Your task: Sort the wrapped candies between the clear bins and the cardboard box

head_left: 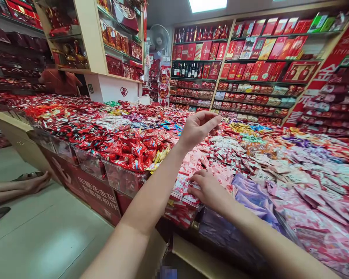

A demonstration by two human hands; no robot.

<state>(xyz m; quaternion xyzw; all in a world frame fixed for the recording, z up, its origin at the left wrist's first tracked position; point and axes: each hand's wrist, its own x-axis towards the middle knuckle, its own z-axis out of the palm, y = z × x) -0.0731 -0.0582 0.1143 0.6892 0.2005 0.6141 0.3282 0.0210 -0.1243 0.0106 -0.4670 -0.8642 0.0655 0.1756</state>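
My left hand [199, 128] is raised over the bins of wrapped sweets, near the middle. Its thumb and a bent finger come together at their tips, and anything between them is too small to make out. Lower and nearer, my right hand [208, 190] rests at a heap of pink and white packets [182, 183] by the front edge, thumb and fingers apart. Just right of it lie purple packets [251, 197]. Red-wrapped sweets [133, 153] fill the clear bins on the left, with a few yellow wrappers [162, 155] beside my left forearm.
A clear plastic bin wall [125, 179] runs along the counter front. Below is an open cardboard box [192, 254]. Shelves with red boxes [250, 71] and bottles stand behind. Another person [61, 81] is at the far left; someone's bare legs [20, 186] reach across the floor.
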